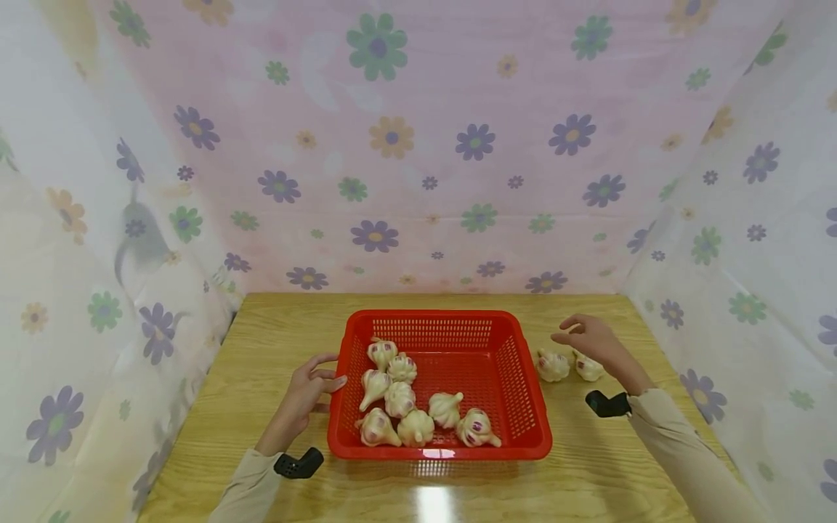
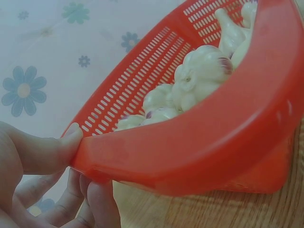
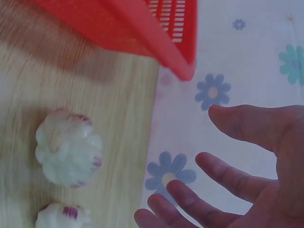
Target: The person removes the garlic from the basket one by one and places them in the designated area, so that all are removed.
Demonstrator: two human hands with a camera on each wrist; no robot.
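A red plastic basket [image 1: 439, 454] with slotted walls stands on the table, several garlic bulbs [image 1: 400, 399] lying in its left and front part. My left hand [image 1: 306, 396] pinches the basket's left rim; in the left wrist view the thumb [image 2: 71, 142] lies on top of the rim and the fingers curl beneath it. To the right of the basket, my right hand [image 1: 591, 343] hovers with spread, relaxed fingers and holds nothing. Two garlic bulbs lie on the table by it: one nearer the basket [image 1: 553, 365], the other [image 1: 588, 367] partly hidden under the hand.
The wooden table [image 1: 281, 319] carries the basket near its middle. Flower-patterned curtains [image 1: 431, 145] hang behind the table and along both sides. A black wrist camera [image 1: 298, 463] is strapped at the left wrist, another [image 1: 608, 404] at the right.
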